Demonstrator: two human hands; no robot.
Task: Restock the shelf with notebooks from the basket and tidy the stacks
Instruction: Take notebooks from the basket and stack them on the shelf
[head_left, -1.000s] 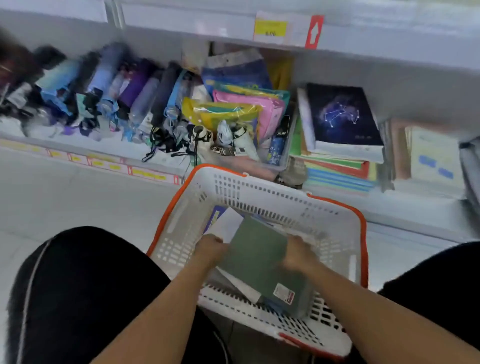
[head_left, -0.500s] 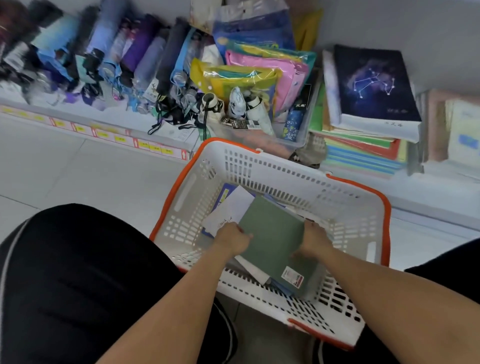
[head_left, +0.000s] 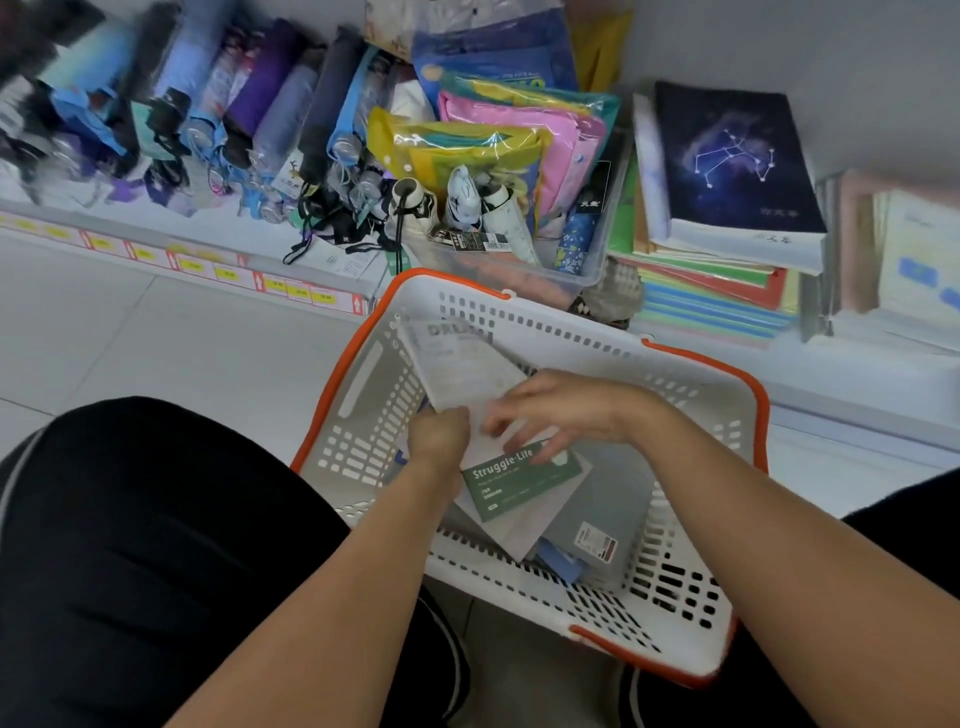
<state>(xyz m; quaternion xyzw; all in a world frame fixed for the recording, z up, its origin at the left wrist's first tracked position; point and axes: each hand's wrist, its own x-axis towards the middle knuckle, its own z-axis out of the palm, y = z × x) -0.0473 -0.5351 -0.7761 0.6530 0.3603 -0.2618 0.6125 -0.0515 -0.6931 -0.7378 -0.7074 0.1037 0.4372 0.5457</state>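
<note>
A white basket (head_left: 670, 597) with an orange rim stands on the floor in front of the low shelf. Inside lie several notebooks: a grey-green one (head_left: 613, 514) flat at the right, and a white one with a green "Struggle-Life" band (head_left: 511, 483). My left hand (head_left: 439, 436) grips the lower edge of a pale white notebook (head_left: 462, 364), tilted up toward the basket's far left corner. My right hand (head_left: 566, 410) lies over the white notebooks, fingers spread and touching them. On the shelf, a dark constellation notebook (head_left: 732, 161) tops a colourful stack (head_left: 711, 291).
Folded umbrellas (head_left: 218, 114) fill the shelf at the left. A clear bin (head_left: 582, 260) of bright plastic pouches stands behind the basket. Pale books (head_left: 904, 249) stand at the far right of the shelf. My black-clad knees flank the basket on the tiled floor.
The grey-green notebook that both hands held now lies flat in the basket. My left hand has lifted a pale white notebook, and my right hand moved left onto the white ones.
</note>
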